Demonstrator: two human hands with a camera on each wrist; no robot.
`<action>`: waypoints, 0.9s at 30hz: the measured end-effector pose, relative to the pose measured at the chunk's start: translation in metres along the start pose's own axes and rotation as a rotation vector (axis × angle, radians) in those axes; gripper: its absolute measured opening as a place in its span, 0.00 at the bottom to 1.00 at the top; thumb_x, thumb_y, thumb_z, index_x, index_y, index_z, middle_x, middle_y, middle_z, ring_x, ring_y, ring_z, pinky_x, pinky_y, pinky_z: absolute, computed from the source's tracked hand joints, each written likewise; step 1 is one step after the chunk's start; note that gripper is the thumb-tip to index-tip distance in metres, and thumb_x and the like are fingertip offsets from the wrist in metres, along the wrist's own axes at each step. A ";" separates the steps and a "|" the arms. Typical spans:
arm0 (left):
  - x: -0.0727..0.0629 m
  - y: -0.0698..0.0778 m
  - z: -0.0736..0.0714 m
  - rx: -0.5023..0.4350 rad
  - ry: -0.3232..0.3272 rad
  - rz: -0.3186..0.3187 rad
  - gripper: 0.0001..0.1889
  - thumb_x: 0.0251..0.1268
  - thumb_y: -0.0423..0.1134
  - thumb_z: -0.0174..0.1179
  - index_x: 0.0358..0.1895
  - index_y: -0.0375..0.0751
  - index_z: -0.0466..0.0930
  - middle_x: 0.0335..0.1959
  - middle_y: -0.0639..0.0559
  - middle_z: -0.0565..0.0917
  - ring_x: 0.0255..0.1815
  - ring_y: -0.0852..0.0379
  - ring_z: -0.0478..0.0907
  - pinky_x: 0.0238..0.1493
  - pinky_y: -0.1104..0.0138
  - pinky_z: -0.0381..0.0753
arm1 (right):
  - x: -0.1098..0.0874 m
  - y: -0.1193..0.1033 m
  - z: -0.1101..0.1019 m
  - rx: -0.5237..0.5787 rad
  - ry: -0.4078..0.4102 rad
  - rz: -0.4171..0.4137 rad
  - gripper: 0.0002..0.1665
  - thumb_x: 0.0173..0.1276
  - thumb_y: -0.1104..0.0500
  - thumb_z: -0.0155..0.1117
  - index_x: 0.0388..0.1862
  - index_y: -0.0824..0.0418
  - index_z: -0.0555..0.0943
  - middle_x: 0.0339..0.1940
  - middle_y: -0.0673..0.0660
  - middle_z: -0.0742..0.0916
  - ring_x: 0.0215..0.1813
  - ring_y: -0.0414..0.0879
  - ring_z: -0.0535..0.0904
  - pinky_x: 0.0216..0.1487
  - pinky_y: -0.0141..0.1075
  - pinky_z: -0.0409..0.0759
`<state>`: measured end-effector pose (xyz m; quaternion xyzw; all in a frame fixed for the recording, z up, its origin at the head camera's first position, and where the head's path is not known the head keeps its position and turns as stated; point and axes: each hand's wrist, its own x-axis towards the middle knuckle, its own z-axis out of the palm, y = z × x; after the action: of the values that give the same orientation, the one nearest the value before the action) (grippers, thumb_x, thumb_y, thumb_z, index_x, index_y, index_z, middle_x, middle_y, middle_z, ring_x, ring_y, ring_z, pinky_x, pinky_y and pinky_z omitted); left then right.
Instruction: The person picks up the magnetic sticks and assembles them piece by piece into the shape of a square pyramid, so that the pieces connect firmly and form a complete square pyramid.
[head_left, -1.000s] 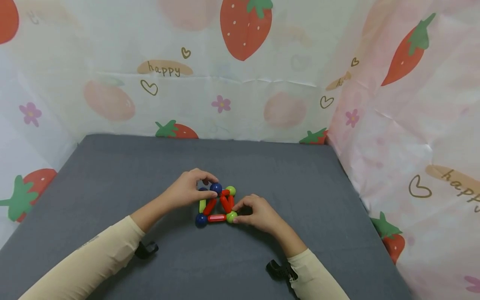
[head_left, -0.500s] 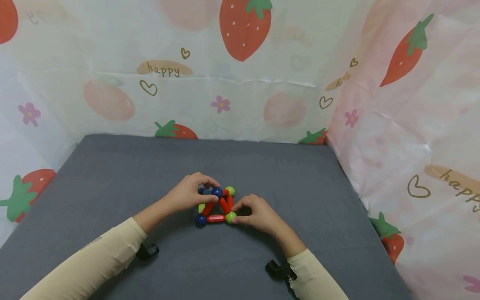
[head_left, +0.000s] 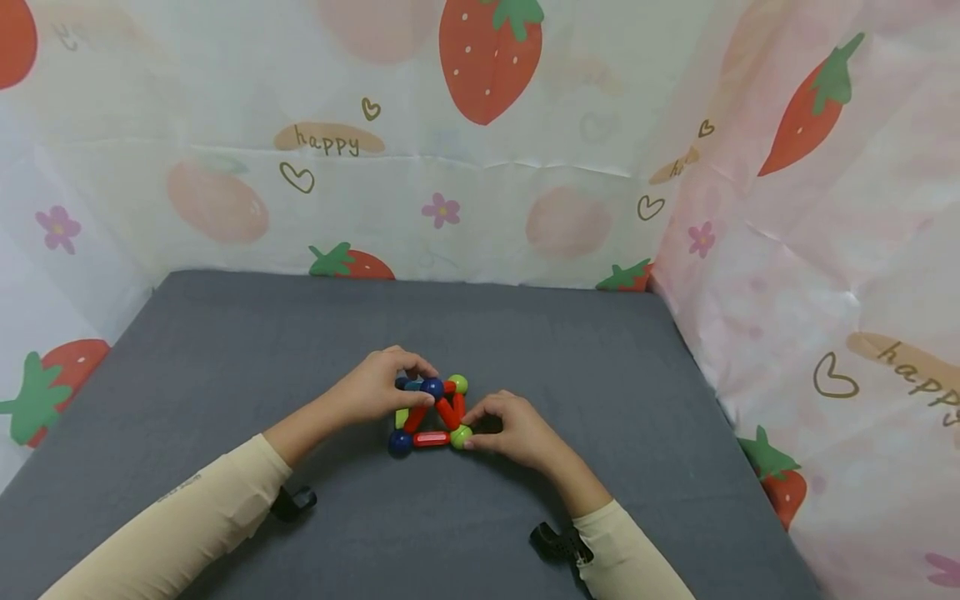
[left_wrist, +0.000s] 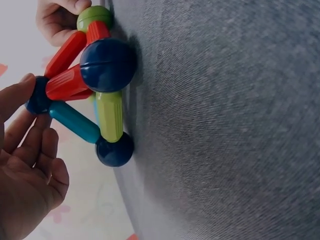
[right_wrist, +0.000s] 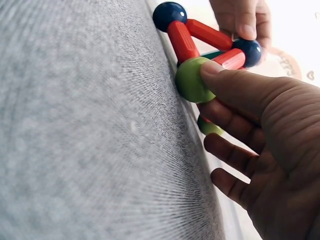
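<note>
A pyramid of magnetic balls and rods stands on the grey cloth. My left hand [head_left: 375, 387] pinches the dark blue top ball [left_wrist: 38, 95] between thumb and fingertips. From that ball a teal rod [left_wrist: 75, 121] slopes to the back-left blue ball [left_wrist: 115, 150], and red rods [head_left: 450, 413] lead down to other corners. At the front-right corner my right hand [head_left: 513, 429] pinches a green ball [right_wrist: 194, 80] between thumb and forefinger. The front-left blue ball [head_left: 401, 442] and another green ball [head_left: 458, 384] at the back right form base corners. A lime rod [left_wrist: 110, 116] joins the left-side balls.
Grey cloth [head_left: 480, 533] covers the table around the pyramid. A strawberry-print sheet [head_left: 480, 208] rises behind the table and along both sides. Black straps [head_left: 294, 503] hang at both wrists below the cream sleeves.
My left hand has lowered the top blue ball slightly, and the teal rod beside it has come into view. My right hand stays on the front green ball.
</note>
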<state>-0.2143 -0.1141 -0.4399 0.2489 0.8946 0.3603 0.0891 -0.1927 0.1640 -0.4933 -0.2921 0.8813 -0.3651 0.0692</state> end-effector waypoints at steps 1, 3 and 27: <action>0.000 0.000 -0.001 -0.003 -0.004 0.000 0.16 0.65 0.50 0.72 0.54 0.54 0.87 0.46 0.48 0.80 0.48 0.50 0.74 0.43 0.60 0.76 | 0.000 0.000 0.000 -0.001 -0.001 0.000 0.14 0.62 0.50 0.79 0.46 0.45 0.88 0.43 0.40 0.87 0.48 0.40 0.77 0.52 0.40 0.77; 0.001 -0.001 -0.002 -0.008 -0.013 -0.005 0.16 0.65 0.51 0.72 0.53 0.55 0.87 0.45 0.51 0.80 0.48 0.51 0.74 0.43 0.61 0.76 | 0.000 0.001 0.000 0.001 -0.005 0.002 0.14 0.62 0.50 0.79 0.46 0.45 0.88 0.43 0.40 0.87 0.48 0.40 0.77 0.52 0.40 0.77; 0.006 -0.008 -0.010 -0.096 -0.076 0.009 0.14 0.68 0.49 0.69 0.54 0.53 0.87 0.42 0.59 0.85 0.45 0.53 0.73 0.41 0.61 0.76 | 0.000 0.002 0.000 0.005 -0.004 -0.003 0.14 0.62 0.50 0.79 0.46 0.46 0.88 0.43 0.41 0.88 0.48 0.40 0.77 0.52 0.39 0.77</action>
<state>-0.2256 -0.1217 -0.4384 0.2617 0.8712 0.3935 0.1333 -0.1936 0.1652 -0.4941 -0.2938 0.8798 -0.3667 0.0710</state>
